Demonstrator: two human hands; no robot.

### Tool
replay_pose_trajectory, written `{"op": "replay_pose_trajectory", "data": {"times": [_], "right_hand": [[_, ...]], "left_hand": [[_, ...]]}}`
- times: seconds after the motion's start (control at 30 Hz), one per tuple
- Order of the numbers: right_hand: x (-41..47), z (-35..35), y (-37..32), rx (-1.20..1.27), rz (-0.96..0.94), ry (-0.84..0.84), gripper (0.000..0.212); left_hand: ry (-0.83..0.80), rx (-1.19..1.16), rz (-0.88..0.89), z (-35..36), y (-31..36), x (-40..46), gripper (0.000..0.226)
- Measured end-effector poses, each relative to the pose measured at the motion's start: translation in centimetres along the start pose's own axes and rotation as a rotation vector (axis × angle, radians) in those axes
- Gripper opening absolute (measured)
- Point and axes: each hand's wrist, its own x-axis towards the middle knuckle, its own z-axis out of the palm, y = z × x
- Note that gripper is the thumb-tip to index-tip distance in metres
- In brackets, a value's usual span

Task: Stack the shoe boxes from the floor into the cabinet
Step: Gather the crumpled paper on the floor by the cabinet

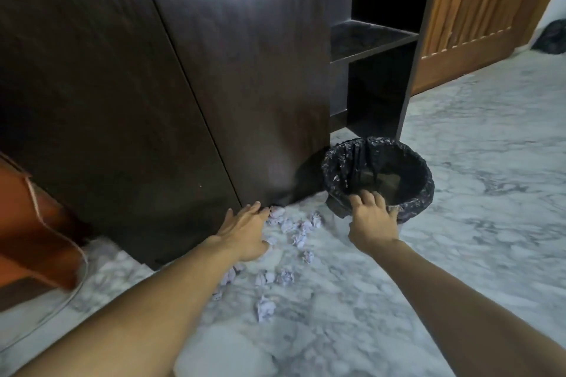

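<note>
A dark wooden cabinet [214,70] stands ahead, with open shelves [370,40] on its right side. No shoe box is in view. Several crumpled white paper balls [301,237] lie on the marble floor in front of the cabinet. My left hand [245,232] reaches flat over the papers near the cabinet's bottom corner, fingers straight. My right hand [373,217] grips the near rim of a round bin lined with a black bag [419,168], fingers curled over the edge.
An orange-brown object [33,223] with a thin cable sits at the left. A light wooden door [477,9] stands at the right, with a dark bag [551,37] beyond it. Marble floor [474,223] spreads to the right.
</note>
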Motion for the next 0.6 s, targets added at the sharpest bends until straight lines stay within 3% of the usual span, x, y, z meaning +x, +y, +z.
{"op": "replay_pose_trajectory", "data": {"times": [0.1,0.37,0.5,0.6], "right_hand": [[-0.2,-1.1,-1.7,-0.046,0.0,-0.019,0.061],[2.4,-1.9,-8.3,-0.102,-0.079,0.097,0.051],[5.7,-0.5,-13.0,-0.003,-0.155,-0.101,0.051],[7.5,2.9,-14.2,-0.092,-0.251,-0.288,0.058]], "left_hand": [[0.026,-0.019,-0.028,-0.4,-3.4,-1.2,0.082],[0.112,-0.09,0.149,0.7,-6.6,2.8,0.067],[0.109,-0.174,0.164,2.1,-9.3,5.1,0.064],[0.052,-0.144,0.112,5.5,-11.4,6.6,0.065]]}}
